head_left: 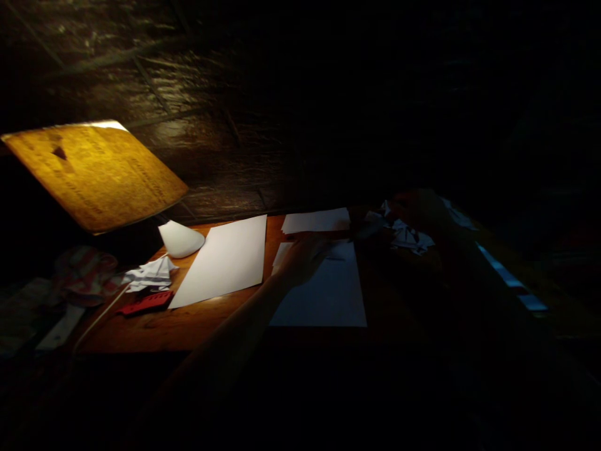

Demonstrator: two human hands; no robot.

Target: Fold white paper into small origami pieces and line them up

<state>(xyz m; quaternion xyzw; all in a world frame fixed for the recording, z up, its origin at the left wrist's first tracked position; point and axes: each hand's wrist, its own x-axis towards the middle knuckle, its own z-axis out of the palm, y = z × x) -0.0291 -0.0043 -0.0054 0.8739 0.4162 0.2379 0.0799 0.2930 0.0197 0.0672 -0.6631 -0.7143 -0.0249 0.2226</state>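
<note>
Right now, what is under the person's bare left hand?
White rectangular paper shows on both sides of it; whatever the left hand covers directly cannot be seen.

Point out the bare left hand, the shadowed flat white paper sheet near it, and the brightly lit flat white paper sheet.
Bare left hand (pixel 304 255): head view, back of the hand.
Shadowed flat white paper sheet (pixel 326 297): head view, bare lower part.
Brightly lit flat white paper sheet (pixel 230 260): head view, bare middle.
</note>
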